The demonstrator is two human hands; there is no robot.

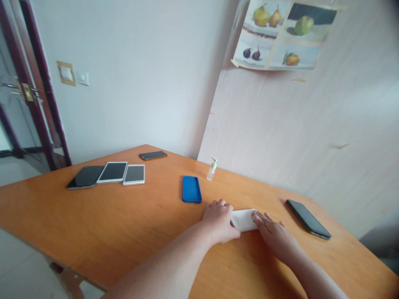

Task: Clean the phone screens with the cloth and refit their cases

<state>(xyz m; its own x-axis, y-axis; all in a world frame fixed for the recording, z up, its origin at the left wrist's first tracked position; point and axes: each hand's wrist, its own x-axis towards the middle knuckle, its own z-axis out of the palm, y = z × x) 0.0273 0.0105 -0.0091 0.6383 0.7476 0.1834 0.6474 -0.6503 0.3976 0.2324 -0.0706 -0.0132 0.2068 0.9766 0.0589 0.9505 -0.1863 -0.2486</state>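
A white phone (244, 220) lies on the table with what looks like its back up, between my two hands. My left hand (220, 220) is closed around its left end, fingers along the far side and thumb at the near side. Over the right end, by the dark camera spot, my right hand (274, 233) grips it; some of those fingers are hidden. Just beyond my left hand lies a blue phone case (191, 189), its hollow inside facing up. Behind the case stands a small clear pump bottle (211, 171) with a pale green top.
On the wooden table (124, 224), a black tablet (85, 177), a white tablet (113, 172) and a smaller white device (134, 174) lie side by side at left. One dark phone (153, 155) lies by the far corner, another dark phone (308, 218) at right. A wall backs the table.
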